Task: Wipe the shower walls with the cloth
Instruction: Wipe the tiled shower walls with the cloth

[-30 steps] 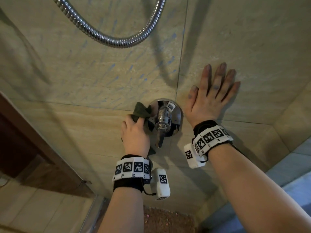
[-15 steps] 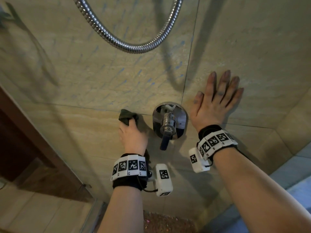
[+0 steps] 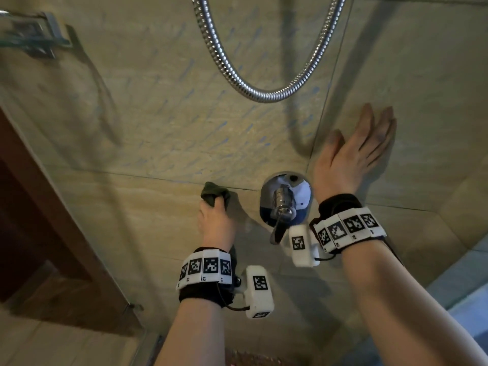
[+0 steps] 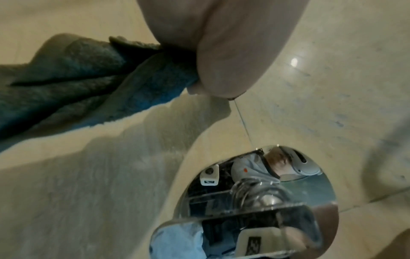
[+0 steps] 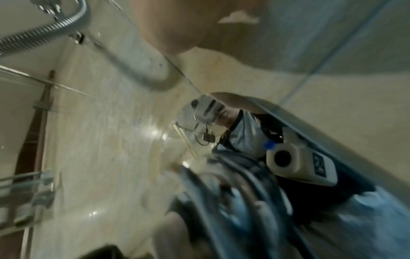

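Note:
My left hand (image 3: 215,216) grips a bunched dark green cloth (image 3: 214,193) and presses it against the beige tiled shower wall (image 3: 148,133), just left of the chrome mixer valve (image 3: 285,200). In the left wrist view the cloth (image 4: 73,82) trails from under my curled fingers (image 4: 221,52), with the valve's round plate (image 4: 259,201) below. My right hand (image 3: 355,151) lies flat on the wall with straight fingers, up and right of the valve. The right wrist view is blurred and shows only my palm (image 5: 177,26) against the tile.
A chrome shower hose (image 3: 264,95) loops down above the valve. A glass shelf on a metal bracket (image 3: 29,35) sticks out at the upper left. The glass shower door and brown frame (image 3: 52,212) run down the left side. A second tiled wall (image 3: 454,207) meets this one at right.
My left hand has slid the cloth leftwards, from touching the valve plate to the bare tile beside it. The right hand has stayed flat on the wall. The head view has tilted up.

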The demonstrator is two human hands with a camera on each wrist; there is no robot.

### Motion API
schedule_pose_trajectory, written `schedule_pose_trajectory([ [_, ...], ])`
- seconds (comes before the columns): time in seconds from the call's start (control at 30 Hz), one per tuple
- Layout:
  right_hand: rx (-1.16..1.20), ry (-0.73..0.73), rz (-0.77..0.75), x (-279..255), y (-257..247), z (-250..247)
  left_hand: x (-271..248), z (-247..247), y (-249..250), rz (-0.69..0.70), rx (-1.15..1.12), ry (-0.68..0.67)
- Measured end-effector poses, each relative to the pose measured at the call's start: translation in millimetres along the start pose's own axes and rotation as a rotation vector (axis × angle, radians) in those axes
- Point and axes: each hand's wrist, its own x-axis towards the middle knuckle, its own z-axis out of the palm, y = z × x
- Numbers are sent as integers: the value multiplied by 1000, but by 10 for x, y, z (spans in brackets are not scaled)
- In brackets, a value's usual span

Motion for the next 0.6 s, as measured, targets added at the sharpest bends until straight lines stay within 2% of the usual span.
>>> schedule_pose_trajectory([
  [0.1,-114,-8,32,8,-71,62,24,6,-42,33,-66,-31],
  [0.2,-232,-118,-24,-88,-28,88,52,1,-55,40,-151,-70],
  [0.33,-258,-148,-60,-108,35,96,75,3,-47,58,-179,-43],
  [0.47,-240,-170,-86,-119,77,106,25,68,76,151,-115,15],
  [0.6,-221,-190,-144,-131,131,101,-22,128,168,228,93,56],
])
